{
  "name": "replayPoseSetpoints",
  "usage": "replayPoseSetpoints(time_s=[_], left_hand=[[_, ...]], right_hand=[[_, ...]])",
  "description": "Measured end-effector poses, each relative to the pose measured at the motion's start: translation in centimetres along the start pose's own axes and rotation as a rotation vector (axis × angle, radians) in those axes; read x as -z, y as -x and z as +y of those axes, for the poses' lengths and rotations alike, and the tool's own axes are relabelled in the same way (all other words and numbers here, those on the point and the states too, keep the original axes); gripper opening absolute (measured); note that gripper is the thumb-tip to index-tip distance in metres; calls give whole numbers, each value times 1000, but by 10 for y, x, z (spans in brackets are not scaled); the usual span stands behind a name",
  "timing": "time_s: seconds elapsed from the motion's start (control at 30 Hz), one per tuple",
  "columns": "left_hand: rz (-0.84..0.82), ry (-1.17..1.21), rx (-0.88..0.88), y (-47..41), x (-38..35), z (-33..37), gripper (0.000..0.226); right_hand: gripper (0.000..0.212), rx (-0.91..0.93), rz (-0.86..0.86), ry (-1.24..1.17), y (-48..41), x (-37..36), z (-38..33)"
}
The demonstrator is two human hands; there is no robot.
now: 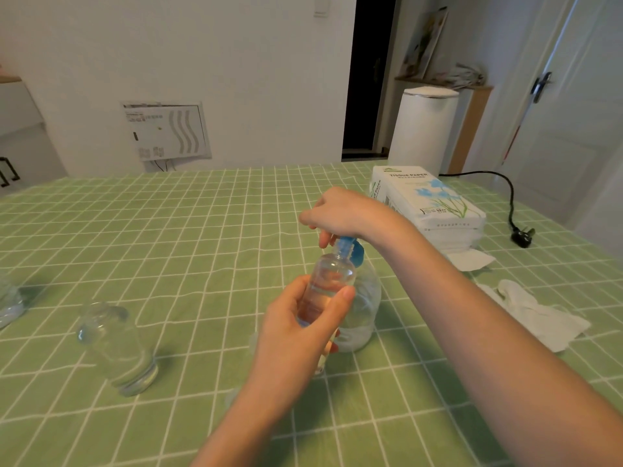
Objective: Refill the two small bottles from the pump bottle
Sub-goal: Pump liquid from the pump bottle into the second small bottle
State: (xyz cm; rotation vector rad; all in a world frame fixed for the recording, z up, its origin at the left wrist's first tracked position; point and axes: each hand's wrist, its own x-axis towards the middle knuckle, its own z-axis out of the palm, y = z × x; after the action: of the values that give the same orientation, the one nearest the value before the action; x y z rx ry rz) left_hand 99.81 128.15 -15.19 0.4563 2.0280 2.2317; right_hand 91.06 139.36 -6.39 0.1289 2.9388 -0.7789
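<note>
My left hand grips a small clear bottle and holds it upright, its mouth right under the blue pump head. My right hand rests on top of that pump head with the fingers curled over it. The clear pump bottle stands on the table just behind the small bottle and holds a little liquid at the bottom. A second small clear bottle stands by itself at the left, well apart from both hands.
A green checked cloth covers the table. A tissue paper pack lies at the back right, with crumpled white tissues at the right and a black plug and cable beyond. Another clear container shows at the left edge.
</note>
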Motion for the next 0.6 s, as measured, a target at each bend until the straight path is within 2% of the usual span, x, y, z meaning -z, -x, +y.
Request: replayPoseSetpoints(time_s=[0.43, 0.6], left_hand=[[11, 0, 16, 0, -1, 0, 35], [9, -7, 23, 0, -1, -1, 25]], right_hand=[[39, -5, -9, -17, -2, -3, 2], [38, -16, -16, -13, -3, -7, 4]])
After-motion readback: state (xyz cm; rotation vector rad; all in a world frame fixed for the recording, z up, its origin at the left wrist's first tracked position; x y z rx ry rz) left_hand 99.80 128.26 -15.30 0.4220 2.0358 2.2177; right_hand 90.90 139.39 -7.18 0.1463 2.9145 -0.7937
